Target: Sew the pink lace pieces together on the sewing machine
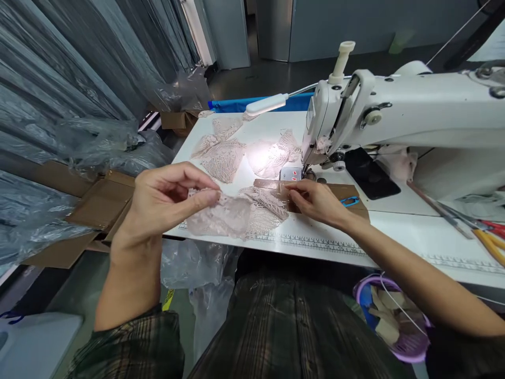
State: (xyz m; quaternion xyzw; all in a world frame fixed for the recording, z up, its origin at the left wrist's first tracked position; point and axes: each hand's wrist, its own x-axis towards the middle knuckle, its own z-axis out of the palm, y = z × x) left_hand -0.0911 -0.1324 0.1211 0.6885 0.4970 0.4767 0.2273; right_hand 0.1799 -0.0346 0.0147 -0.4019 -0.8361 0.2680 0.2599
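My left hand (173,197) pinches the upper edge of a pale pink lace piece (221,217) between thumb and index finger. The lace hangs from that pinch and spreads right across the front of the table. My right hand (311,199) is just in front of the sewing machine's presser foot (307,172), its thumb and index finger drawn together. What those fingertips hold, if anything, is too small to make out. Under that hand lies a brown board (335,197), with the lace's right end (272,202) against it.
More lace pieces (223,152) lie behind, under a lit lamp (267,104). The white sewing machine (414,108) stands at right, near a black phone (371,173) and yellow-handled scissors (489,245). A purple basket (410,350) is below; cardboard boxes (100,202) are at left.
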